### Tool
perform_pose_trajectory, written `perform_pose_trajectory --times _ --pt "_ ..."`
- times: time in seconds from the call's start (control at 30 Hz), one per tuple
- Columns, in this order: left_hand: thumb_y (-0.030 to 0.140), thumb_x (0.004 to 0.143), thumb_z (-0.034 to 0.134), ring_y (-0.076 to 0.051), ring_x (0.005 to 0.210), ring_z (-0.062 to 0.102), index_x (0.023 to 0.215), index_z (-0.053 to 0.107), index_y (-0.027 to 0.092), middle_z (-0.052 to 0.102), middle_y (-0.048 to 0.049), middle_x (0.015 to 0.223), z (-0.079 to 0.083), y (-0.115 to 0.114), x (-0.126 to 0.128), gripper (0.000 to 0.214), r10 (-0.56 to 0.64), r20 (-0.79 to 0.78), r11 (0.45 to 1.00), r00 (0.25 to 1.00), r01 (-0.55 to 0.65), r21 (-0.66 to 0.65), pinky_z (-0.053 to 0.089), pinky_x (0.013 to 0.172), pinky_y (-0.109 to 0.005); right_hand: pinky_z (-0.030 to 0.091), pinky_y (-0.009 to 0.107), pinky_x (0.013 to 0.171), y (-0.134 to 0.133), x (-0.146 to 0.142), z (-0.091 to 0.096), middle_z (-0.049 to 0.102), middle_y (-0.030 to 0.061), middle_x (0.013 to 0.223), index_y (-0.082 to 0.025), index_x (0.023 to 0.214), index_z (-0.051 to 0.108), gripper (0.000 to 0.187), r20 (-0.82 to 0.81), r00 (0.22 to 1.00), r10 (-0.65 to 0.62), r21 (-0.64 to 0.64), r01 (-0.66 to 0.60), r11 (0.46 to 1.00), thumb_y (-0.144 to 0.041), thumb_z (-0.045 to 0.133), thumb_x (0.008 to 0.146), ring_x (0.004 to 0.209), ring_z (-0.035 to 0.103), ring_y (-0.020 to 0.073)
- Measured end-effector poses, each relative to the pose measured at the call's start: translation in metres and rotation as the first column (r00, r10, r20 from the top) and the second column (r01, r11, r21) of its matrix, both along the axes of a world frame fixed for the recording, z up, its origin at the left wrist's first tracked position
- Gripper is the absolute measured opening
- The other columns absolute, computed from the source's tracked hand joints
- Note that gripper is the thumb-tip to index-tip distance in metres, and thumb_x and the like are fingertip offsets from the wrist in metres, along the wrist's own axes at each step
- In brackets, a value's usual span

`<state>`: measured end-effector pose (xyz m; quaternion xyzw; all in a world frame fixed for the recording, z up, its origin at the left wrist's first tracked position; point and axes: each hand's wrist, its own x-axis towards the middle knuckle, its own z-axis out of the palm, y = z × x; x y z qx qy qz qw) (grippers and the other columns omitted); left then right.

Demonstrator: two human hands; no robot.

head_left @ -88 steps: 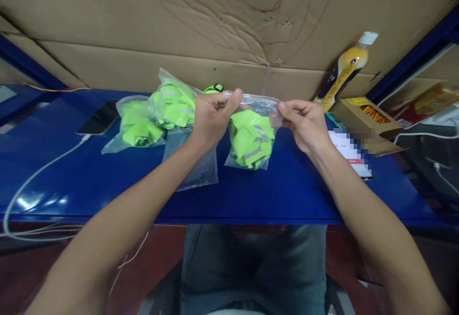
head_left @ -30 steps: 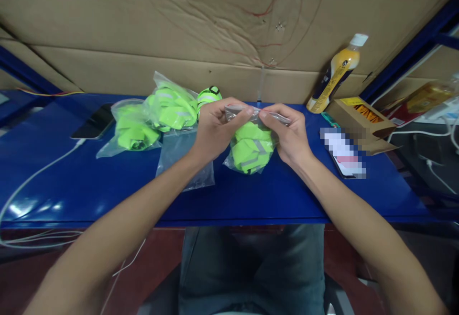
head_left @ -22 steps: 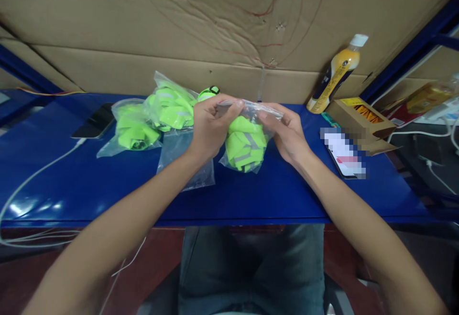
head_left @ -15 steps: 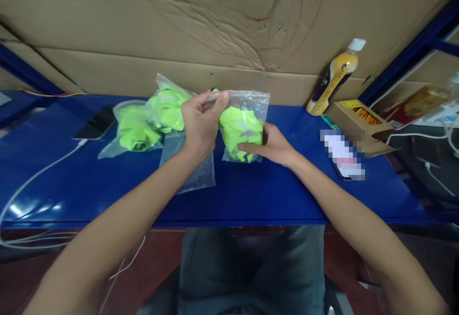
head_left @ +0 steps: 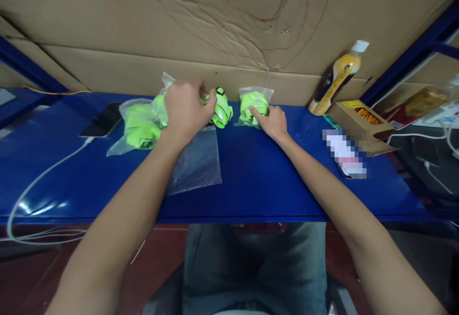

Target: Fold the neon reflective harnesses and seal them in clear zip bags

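Observation:
My right hand [head_left: 274, 121] grips a clear zip bag [head_left: 255, 102] packed with neon-yellow fabric with grey strips, at the back of the blue table. Its thumb lies across the bag's front and its fingers are at the right side. My left hand [head_left: 186, 109], slightly blurred, is arched beside a loose neon-yellow fabric roll [head_left: 223, 109] with its thumb and fingers apart. Behind that hand and wrist, two more bags of neon fabric [head_left: 139, 126] are partly hidden. An unfilled clear bag [head_left: 199, 162] lies flat below the left hand.
A dark phone [head_left: 102, 120] on a white cable lies at the left. On the right stand a yellow drink bottle [head_left: 337, 81] and an open cardboard box [head_left: 360, 119], with a blurred-out phone-like object [head_left: 344, 155] in front. A cardboard wall [head_left: 118, 28] closes the back.
The filled bag has moved from above the table's middle to the back, with my right hand still on it. My left hand has let go of its top edge and moved left.

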<state>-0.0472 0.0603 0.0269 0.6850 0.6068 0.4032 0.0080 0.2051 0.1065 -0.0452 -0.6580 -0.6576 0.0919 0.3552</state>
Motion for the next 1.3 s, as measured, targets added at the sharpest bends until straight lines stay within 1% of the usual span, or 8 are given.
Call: perform_pose_trajectory --times 0.13,0.3,0.53,0.7,0.87,1.13,1.2,1.3 --pt "0.059 0.094 0.076 -0.054 0.159 0.037 0.143 0.067 0.013 0.066 -0.0225 0.154 -0.020 0.000 0.004 0.068 -0.014 -0.255 1.000 0.967 0.017 0.010 0.023 0.131 -0.072 0.057 0.047 0.100 0.004 0.008 -0.006 0.073 0.0131 0.098 -0.017 0.106 0.073 0.052 -0.170 0.985 -0.023 0.178 0.054 0.983 -0.068 0.069 0.099 0.099 0.071 0.0303" --pt "0.056 0.098 0.071 -0.059 0.167 0.026 0.148 0.070 0.017 0.070 -0.0236 0.151 -0.043 0.001 0.011 0.064 -0.068 -0.423 0.997 0.903 0.045 -0.064 0.007 0.131 -0.084 0.054 0.048 0.108 -0.002 0.011 -0.011 0.070 0.0141 0.114 -0.019 0.114 0.068 0.028 -0.090 0.996 0.027 0.363 0.007 0.932 -0.044 0.070 0.102 0.112 0.069 0.0298" --pt "0.033 0.094 0.076 -0.049 0.141 0.062 0.153 0.066 0.017 0.065 -0.0250 0.148 -0.037 0.000 0.020 0.062 -0.253 -0.477 0.963 0.842 0.172 -0.209 0.048 0.121 -0.063 0.052 0.055 0.109 -0.021 0.003 0.002 0.068 0.0135 0.116 -0.023 0.109 0.068 0.015 0.180 0.978 0.104 0.471 -0.178 0.864 -0.033 0.062 0.101 0.117 0.062 0.0338" --pt "0.022 0.081 0.084 -0.047 0.143 0.058 0.148 0.063 0.017 0.058 -0.0237 0.148 -0.043 0.007 0.021 0.070 -0.222 -0.356 0.966 0.908 0.155 -0.207 0.051 0.120 -0.058 0.052 0.054 0.103 -0.029 0.000 0.009 0.070 0.0136 0.113 -0.023 0.105 0.068 0.012 0.252 0.960 0.123 0.457 -0.230 0.859 -0.031 0.060 0.102 0.115 0.061 0.0351" --pt "0.021 0.079 0.083 -0.044 0.124 0.067 0.148 0.058 0.019 0.072 -0.0157 0.120 -0.047 0.015 0.021 0.073 -0.210 -0.321 0.968 0.924 0.152 -0.198 0.056 0.111 -0.057 0.052 0.054 0.103 -0.029 0.000 0.007 0.070 0.0137 0.107 -0.023 0.097 0.066 0.011 0.278 0.948 0.153 0.422 -0.264 0.868 -0.026 0.055 0.101 0.111 0.062 0.0347" --pt "0.032 0.081 0.076 -0.035 0.123 0.070 0.123 0.069 0.023 0.077 -0.0083 0.126 -0.033 0.018 0.015 0.044 -0.112 0.181 0.994 0.977 0.110 0.019 0.052 0.117 -0.050 0.058 0.047 0.103 -0.038 -0.003 0.022 0.074 0.0090 0.109 -0.026 0.103 0.066 0.012 0.092 0.944 0.318 0.406 -0.327 0.853 -0.033 0.056 0.105 0.102 0.068 0.0270" --pt "0.046 0.081 0.080 -0.034 0.125 0.070 0.120 0.067 0.026 0.077 -0.0067 0.125 -0.023 0.013 0.017 0.045 -0.163 0.424 0.987 0.891 0.143 0.078 0.055 0.114 -0.049 0.061 0.042 0.096 -0.040 -0.007 0.025 0.075 0.0074 0.109 -0.026 0.113 0.066 0.020 -0.063 0.925 0.375 0.389 -0.323 0.863 -0.043 0.059 0.106 0.088 0.067 0.0228" --pt "0.058 0.077 0.086 -0.035 0.131 0.070 0.114 0.064 0.031 0.077 -0.0044 0.126 -0.006 0.000 0.027 0.051 -0.312 0.723 0.942 0.617 0.302 0.149 0.059 0.109 -0.051 0.063 0.037 0.084 -0.042 -0.017 0.029 0.075 0.0056 0.109 -0.026 0.125 0.064 0.049 -0.391 0.807 0.442 0.342 -0.319 0.884 -0.068 0.065 0.100 0.081 0.068 0.0192"
